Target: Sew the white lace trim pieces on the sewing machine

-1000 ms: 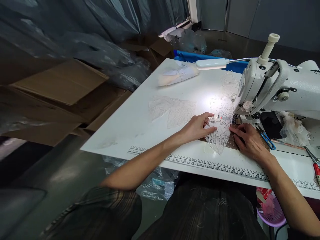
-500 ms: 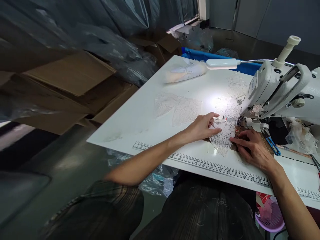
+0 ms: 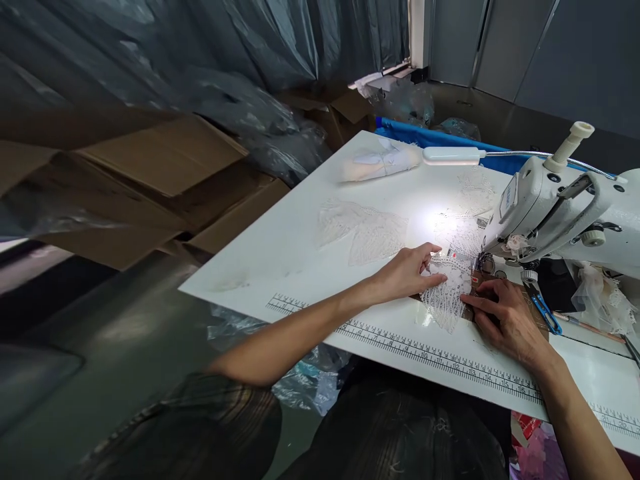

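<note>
A piece of white lace (image 3: 447, 293) lies flat on the sewing table (image 3: 280, 260), its upper right edge at the needle and presser foot of a white sewing machine (image 3: 520, 207). My left hand (image 3: 407, 272) rests on the lace's left side, thumb and forefinger spread apart on it. From the right, my right hand (image 3: 507, 320) touches the lace's edge with an outstretched fingertip; its other fingers are bent but apart, over a brown plate (image 3: 533, 310). More lace (image 3: 457, 233) lies behind the foot. Blue thread snips (image 3: 545, 312) lie beside my right hand.
Other lace pieces (image 3: 375, 233) and a wrapped bundle (image 3: 383, 162) lie at the left and back. A lamp (image 3: 453, 156) lights the needle area. A printed ruler (image 3: 425, 355) runs along the front edge. Cardboard boxes (image 3: 165, 153) stand left; sheer fabric scraps (image 3: 605, 293) lie right.
The view has tilted up slightly, so the table and machine sit lower in the picture. Both hands and the lace keep nearly the same places at the needle.
</note>
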The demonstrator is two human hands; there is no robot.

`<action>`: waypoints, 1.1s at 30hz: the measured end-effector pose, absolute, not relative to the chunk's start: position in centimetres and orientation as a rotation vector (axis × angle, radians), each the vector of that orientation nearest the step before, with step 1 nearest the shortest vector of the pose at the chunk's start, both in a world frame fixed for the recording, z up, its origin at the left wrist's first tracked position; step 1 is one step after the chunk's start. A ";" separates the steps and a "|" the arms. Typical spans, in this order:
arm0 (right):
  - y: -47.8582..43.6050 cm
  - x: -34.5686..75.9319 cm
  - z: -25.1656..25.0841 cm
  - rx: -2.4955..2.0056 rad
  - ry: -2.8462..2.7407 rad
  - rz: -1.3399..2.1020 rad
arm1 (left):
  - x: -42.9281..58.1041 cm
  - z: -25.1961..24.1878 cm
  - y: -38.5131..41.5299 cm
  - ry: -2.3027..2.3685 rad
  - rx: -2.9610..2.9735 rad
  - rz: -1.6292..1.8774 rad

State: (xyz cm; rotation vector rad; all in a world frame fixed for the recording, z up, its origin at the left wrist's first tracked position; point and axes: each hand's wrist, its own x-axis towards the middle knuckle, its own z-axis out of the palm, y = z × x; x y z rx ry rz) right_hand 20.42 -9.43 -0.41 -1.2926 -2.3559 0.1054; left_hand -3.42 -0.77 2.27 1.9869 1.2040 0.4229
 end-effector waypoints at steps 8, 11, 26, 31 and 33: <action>-9.5 20.3 -0.6 -1.313 -2.325 0.116 | -3.3 2.6 -0.9 1.216 1.963 0.393; -9.6 20.3 -0.7 -1.312 -2.311 0.140 | -3.3 2.7 -0.9 1.216 1.947 0.398; -9.9 19.9 -0.5 -1.371 -2.278 0.172 | -3.7 2.1 -0.8 1.169 2.017 0.438; -9.9 19.8 -0.3 -1.390 -2.290 0.157 | -4.2 2.2 -0.8 1.195 2.179 0.470; -9.9 19.8 -0.3 -1.399 -2.294 0.161 | -4.3 2.1 -0.6 1.198 2.347 0.559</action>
